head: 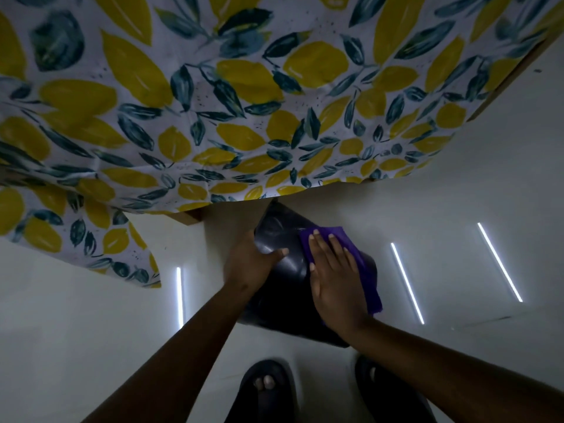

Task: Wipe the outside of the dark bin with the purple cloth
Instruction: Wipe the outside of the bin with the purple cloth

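Right hand (332, 279) lies flat, fingers spread, palm pressing the purple cloth (364, 270) against the side wall of the dark bin (290, 267); no pinch on it, cloth just trapped under the palm, its far edge hanging out past the hand on the right. Left hand (250, 264) is clamped on the bin's left side, thumb over the front face, fingers wrapped behind and hidden, steadying it. Bin sits on the pale glossy floor (457, 193), tilted or lying over with its top end tucked just under the edge of the table (190, 216); exact lean hard to tell in the dim light. Table is covered by a lemon-print tablecloth (213, 102) whose corner hangs down at left. Person's sandalled feet (268, 389) stand just near of the bin. Step in hand looks like mid-wipe on the upper right part of the wall. Likely next: drag the cloth along the wall with steady pressure, left hand turning the bin to bring unwiped sides round; the part under the table needs pulling out first.
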`<state>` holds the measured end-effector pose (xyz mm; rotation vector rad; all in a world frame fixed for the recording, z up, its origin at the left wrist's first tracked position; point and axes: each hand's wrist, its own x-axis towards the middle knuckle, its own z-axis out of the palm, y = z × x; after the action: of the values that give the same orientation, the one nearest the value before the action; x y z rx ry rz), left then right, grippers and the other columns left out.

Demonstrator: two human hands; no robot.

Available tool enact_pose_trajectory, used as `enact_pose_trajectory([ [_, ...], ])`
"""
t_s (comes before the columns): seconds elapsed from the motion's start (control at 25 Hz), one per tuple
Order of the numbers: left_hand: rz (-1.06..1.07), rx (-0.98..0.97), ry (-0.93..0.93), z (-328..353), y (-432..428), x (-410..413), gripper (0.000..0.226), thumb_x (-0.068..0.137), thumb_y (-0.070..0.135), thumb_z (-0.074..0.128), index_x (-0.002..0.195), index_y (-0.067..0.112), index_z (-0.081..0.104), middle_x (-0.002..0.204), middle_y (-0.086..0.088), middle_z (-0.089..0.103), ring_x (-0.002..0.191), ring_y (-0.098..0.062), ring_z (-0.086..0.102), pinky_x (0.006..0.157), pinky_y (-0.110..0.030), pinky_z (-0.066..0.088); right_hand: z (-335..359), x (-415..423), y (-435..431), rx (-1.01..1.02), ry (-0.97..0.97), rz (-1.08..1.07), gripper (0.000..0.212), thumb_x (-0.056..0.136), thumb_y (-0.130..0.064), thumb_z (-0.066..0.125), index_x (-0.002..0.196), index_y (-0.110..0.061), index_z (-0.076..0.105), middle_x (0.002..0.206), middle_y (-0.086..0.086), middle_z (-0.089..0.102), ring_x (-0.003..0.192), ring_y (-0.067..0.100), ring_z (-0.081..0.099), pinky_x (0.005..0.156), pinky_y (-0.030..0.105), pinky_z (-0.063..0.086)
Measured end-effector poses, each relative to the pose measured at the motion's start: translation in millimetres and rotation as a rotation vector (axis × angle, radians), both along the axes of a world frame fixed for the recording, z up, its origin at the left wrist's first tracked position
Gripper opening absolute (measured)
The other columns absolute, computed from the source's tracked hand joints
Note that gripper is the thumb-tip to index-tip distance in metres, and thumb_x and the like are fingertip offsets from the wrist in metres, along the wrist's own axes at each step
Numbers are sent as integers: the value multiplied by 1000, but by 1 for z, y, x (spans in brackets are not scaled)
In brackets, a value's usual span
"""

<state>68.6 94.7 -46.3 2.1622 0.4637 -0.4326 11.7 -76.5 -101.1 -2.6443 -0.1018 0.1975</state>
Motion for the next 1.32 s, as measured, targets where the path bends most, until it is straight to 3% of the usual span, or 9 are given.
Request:
enact_pose_trajectory([
  [0.2, 0, 79, -67, -8, 7, -17, 56, 74, 39, 77, 120, 16, 54, 122, -6, 65, 111, -25, 61, 93, -42, 51, 3, 34, 24, 30, -44, 181, 53, 99, -30, 25, 151, -20, 23, 158, -2, 26, 146, 20, 20, 118, 41, 21],
  [0.4, 15, 10, -99, -4, 8, -23, 44, 74, 36, 78, 110, 20, 57, 111, -2, 68, 100, -20, 64, 86, -37, 54, -12, 62, 4, 147, 82, -18, 53, 96, -28, 31, 143, -6, 38, 147, 15, 45, 134, 32, 43, 111, 42, 35],
  [0.6, -87, -86, -84, -3, 10, -17, 37, 71, 24, 82, 99, 24, 58, 95, 10, 67, 88, -6, 64, 73, -21, 51, 8, -6, 9, 40, -37, 33, 56, 97, -31, 28, 151, -20, 17, 159, -1, 23, 146, 23, 20, 113, 41, 22],
  [0.76, -153, -226, -34, -5, 16, -13, 43, 72, 12, 81, 101, 31, 55, 103, 13, 66, 95, 2, 64, 80, -17, 53, 9, 25, 13, -131, -154, 198, 56, 98, -31, 28, 151, -18, 19, 160, 0, 21, 146, 23, 21, 111, 41, 27],
  [0.88, -155, -208, -11, -10, 27, -29, 43, 74, 13, 80, 107, 23, 55, 103, 12, 67, 91, 10, 63, 73, -6, 49, -4, 57, -4, -7, -55, 4, 57, 96, -35, 25, 146, -10, 34, 150, 11, 41, 137, 29, 40, 109, 43, 36],
  [0.96, -150, -191, 2, -15, 35, -40, 41, 75, 18, 79, 108, 24, 54, 106, 10, 67, 96, 3, 64, 75, -11, 52, -10, 50, -19, 78, 15, -159, 61, 94, -38, 21, 142, -5, 39, 142, 17, 49, 128, 34, 49, 105, 42, 42],
  [1.12, -149, -164, 32, -22, 47, -58, 42, 77, 21, 77, 111, 26, 52, 109, 11, 67, 100, -5, 64, 75, -17, 55, 2, -10, 4, -39, -25, 17, 56, 97, -32, 27, 151, -19, 20, 158, 1, 27, 145, 23, 24, 115, 43, 25],
  [1.24, -104, -170, 28, -22, 45, -67, 42, 78, 20, 77, 106, 37, 51, 108, 17, 65, 99, 0, 62, 72, -10, 53, 2, 14, 21, -84, -127, 153, 54, 98, -30, 33, 150, -20, 23, 157, -2, 29, 145, 21, 25, 115, 44, 25],
  [1.32, -85, -172, 32, -19, 39, -68, 42, 78, 22, 76, 103, 42, 49, 107, 20, 63, 97, 4, 61, 70, -9, 53, 0, 40, 15, -38, -52, 49, 52, 98, -30, 30, 149, -19, 28, 156, -1, 32, 144, 21, 28, 116, 43, 26],
])
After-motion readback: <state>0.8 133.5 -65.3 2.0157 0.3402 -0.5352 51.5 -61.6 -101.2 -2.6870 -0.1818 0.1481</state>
